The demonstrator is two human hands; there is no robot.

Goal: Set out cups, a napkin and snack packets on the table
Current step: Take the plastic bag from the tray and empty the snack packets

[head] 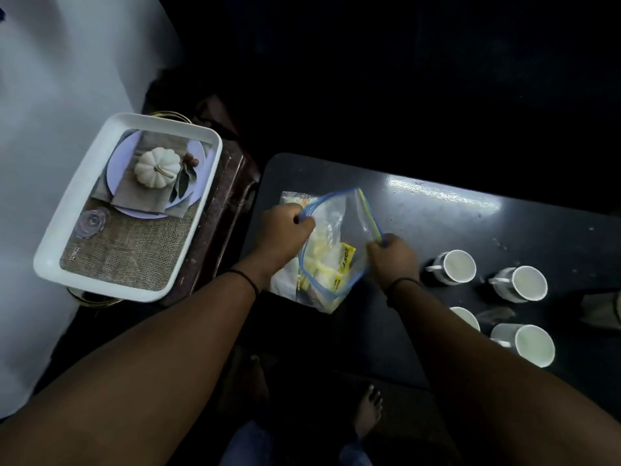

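Note:
A clear zip bag (336, 237) with a blue rim lies on the dark table (437, 223), and yellow snack packets (344, 260) show inside it. My left hand (285, 230) pinches the bag's left rim. My right hand (391, 257) pinches its right rim, and the mouth of the bag gapes between them. Another clear bag (295, 198) lies flat under it. Several white cups stand to the right, among them one (455, 266) nearest my right hand, another (524, 283) beyond it and one (531, 344) at the front.
A white tray (67, 237) with a printed pumpkin picture on its base rests on a dark wooden stand (221, 203) at the left. A folded cloth or paper (601, 311) lies at the table's right edge. My bare foot (369, 408) shows below the table.

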